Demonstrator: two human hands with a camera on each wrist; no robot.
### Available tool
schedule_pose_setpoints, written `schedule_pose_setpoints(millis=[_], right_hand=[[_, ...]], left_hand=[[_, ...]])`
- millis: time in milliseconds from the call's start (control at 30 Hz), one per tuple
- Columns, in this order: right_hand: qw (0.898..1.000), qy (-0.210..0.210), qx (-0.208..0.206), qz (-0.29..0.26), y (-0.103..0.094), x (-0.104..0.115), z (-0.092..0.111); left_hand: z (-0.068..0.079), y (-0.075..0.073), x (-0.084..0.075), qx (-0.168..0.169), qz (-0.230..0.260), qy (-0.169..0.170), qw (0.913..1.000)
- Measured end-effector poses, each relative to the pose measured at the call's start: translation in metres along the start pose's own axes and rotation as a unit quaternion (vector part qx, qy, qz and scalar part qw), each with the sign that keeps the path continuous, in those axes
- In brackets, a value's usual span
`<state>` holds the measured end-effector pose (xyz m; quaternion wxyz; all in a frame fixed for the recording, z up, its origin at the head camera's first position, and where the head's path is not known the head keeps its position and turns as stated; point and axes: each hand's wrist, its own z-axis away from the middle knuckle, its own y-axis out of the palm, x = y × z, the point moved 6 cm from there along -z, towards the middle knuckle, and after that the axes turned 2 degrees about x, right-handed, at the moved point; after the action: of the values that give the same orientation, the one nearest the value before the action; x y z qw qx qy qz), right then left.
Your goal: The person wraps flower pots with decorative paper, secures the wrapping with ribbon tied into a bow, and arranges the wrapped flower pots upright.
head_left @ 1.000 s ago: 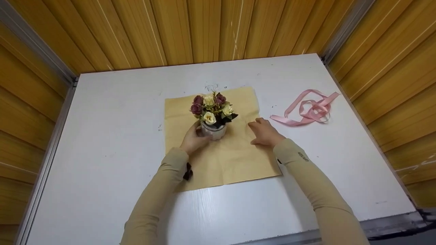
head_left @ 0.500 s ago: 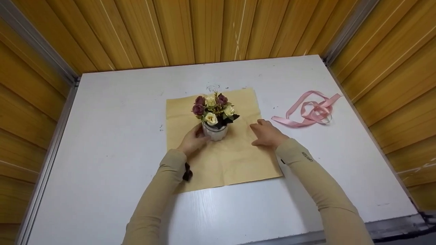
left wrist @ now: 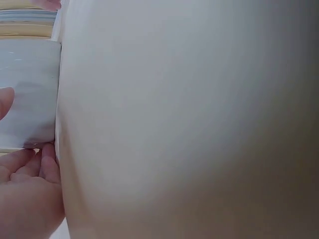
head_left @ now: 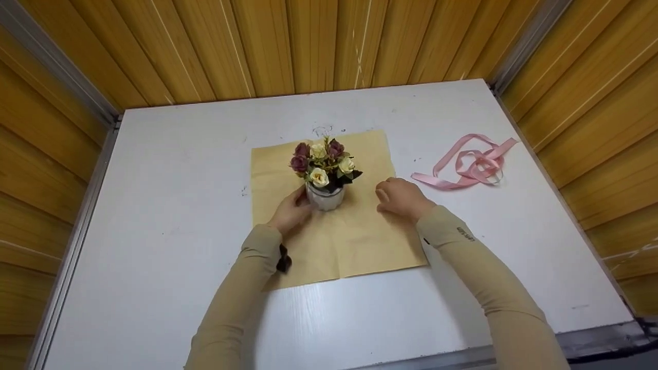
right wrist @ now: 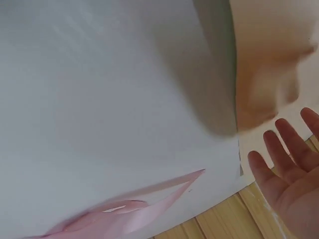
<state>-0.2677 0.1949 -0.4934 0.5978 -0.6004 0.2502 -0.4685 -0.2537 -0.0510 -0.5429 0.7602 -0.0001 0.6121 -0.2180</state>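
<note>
At the near edge of the desk point(head_left: 154, 205), a metal rail point(head_left: 599, 339) runs along the right part. Two beige sleeves, the left one point(head_left: 221, 313) and the right one point(head_left: 478, 262), reach in from the near side; a dark, bow-shaped piece point(head_left: 283, 259) shows at the left cuff. The left forearm covers the near left corner of a sheet of tan paper point(head_left: 360, 244), which lies flat and lightly creased at the middle of the desk. On this sheet, slightly left of its centre, a white pot point(head_left: 326, 200) stands upright, bearing cream and purple flowers point(head_left: 319, 178) with dark leaves that overhang its rim. To the right of the paper, well apart from the pot, a pink ribbon point(head_left: 475, 174) lies in loose, overlapping loops, one end trailing toward the right hand. Wood-panelled walls point(head_left: 308, 46) enclose the left, right and far sides.

The grip of the left hand point(head_left: 291, 211) is closed about the left side of the pot, thumb on the near side and fingers partly hidden behind it; the left wrist view is mostly filled by a pale, blurred surface. The right hand point(head_left: 405, 198) holds nothing: its fingers, slightly bent and apart in the right wrist view, lie over the paper's right edge, and whether they touch it cannot be told.
</note>
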Motion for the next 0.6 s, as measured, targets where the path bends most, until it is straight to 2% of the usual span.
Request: schedule_pose_setpoints(millis=[100,167,267,300,400,500,533,600], right_hand=[[0.993,-0.091,-0.075,0.019,-0.008,0.021,0.002],[0.977,-0.165,-0.124,0.052,-0.012,0.039,0.005],[0.941,-0.258,-0.170,0.140,-0.012,0.065,0.010],[0.929,-0.281,-0.170,0.172,-0.009,0.072,0.011],[0.878,-0.342,-0.166,0.292,-0.001,0.090,0.014],[0.833,-0.387,-0.156,0.363,0.007,0.103,0.014],[0.823,-0.395,-0.156,0.377,0.009,0.106,0.014],[0.813,-0.402,-0.155,0.392,0.014,0.110,0.012]], left_hand=[[0.000,0.000,0.001,0.003,0.010,-0.001,0.9999],[0.000,0.001,0.001,0.003,0.016,-0.004,0.9999],[0.000,0.001,0.002,0.005,0.015,-0.011,0.9998],[0.000,0.001,0.002,0.005,0.013,-0.013,0.9998],[0.000,0.001,0.003,0.002,0.003,-0.014,0.9999],[0.000,0.001,0.001,-0.001,0.011,0.000,0.9999],[0.000,0.001,0.001,-0.002,0.015,0.007,0.9999],[0.000,0.002,0.000,-0.004,0.026,0.019,0.9995]])
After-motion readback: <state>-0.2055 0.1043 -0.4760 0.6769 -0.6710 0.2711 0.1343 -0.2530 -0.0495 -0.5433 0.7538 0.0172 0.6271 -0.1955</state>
